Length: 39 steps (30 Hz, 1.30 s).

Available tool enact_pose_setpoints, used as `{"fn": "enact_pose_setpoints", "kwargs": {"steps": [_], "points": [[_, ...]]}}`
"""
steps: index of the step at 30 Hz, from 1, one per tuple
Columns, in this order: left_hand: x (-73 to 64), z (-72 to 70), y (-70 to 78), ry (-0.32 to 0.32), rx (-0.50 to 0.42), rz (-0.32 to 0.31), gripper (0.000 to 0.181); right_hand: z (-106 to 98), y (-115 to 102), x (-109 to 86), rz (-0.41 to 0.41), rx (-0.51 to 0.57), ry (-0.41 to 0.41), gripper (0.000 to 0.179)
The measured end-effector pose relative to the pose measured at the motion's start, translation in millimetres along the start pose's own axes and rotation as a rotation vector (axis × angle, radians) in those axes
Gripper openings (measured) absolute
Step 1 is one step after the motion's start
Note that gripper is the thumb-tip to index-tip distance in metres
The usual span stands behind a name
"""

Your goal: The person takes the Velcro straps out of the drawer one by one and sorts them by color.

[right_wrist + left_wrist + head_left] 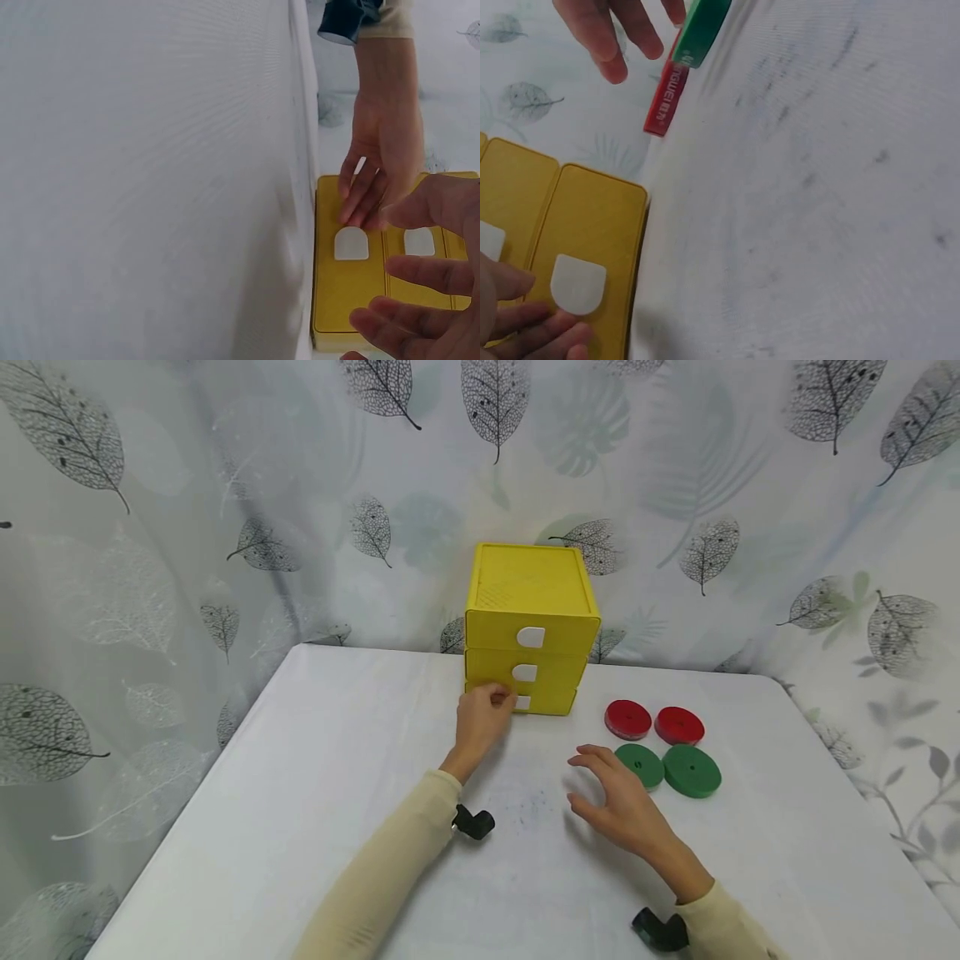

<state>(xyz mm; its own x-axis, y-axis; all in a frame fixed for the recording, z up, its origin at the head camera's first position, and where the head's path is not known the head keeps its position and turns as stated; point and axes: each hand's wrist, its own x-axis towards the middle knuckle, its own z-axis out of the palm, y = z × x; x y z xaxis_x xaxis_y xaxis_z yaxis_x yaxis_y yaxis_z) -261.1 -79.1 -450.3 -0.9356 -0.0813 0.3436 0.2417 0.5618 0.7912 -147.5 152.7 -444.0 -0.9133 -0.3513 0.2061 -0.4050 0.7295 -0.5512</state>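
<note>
A yellow three-drawer box point(534, 578) stands at the back of the table, each drawer front bearing a white rounded tab. My left hand point(480, 720) is at the lowest drawer, its fingertips beside that drawer's white tab point(579, 285) and at its edge. In the right wrist view the left hand's fingers look loosely bent, not wrapped round the tab point(351, 244). My right hand point(626, 810) hovers over the table with fingers spread and nothing in them. Close to it lie two green discs point(692, 770) and, behind them, two red discs point(628, 719).
A white cloth covers the table point(315, 760). Behind it hangs a leaf-patterned curtain point(420, 468). A small black camera mount point(474, 822) sits at the left wrist, another point(660, 931) at the right. Pale lettering marks the edge of a red disc point(667, 97).
</note>
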Motion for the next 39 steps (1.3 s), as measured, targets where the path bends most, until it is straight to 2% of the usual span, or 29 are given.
{"fn": "enact_pose_setpoints", "kwargs": {"steps": [7, 16, 25, 39], "points": [[-5.1, 2.1, 0.5, -0.058, -0.017, -0.01, 0.018, -0.6, 0.4, 0.3, -0.002, -0.002, -0.001, 0.051], [-4.7, 2.4, 1.1, -0.125, -0.01, -0.038, 0.023, -4.9, 1.4, 1.4, -0.007, -0.004, -0.001, 0.049], [-9.6, -4.1, -1.0, -0.124, -0.013, -0.03, 0.017, -10.6, -1.6, 8.6, -0.006, -0.018, -0.004, 0.051], [-33.3, -11.2, -3.3, -0.108, 0.061, 0.118, 0.014, -19.7, -8.8, 17.4, -0.006, -0.016, 0.013, 0.053]]}}
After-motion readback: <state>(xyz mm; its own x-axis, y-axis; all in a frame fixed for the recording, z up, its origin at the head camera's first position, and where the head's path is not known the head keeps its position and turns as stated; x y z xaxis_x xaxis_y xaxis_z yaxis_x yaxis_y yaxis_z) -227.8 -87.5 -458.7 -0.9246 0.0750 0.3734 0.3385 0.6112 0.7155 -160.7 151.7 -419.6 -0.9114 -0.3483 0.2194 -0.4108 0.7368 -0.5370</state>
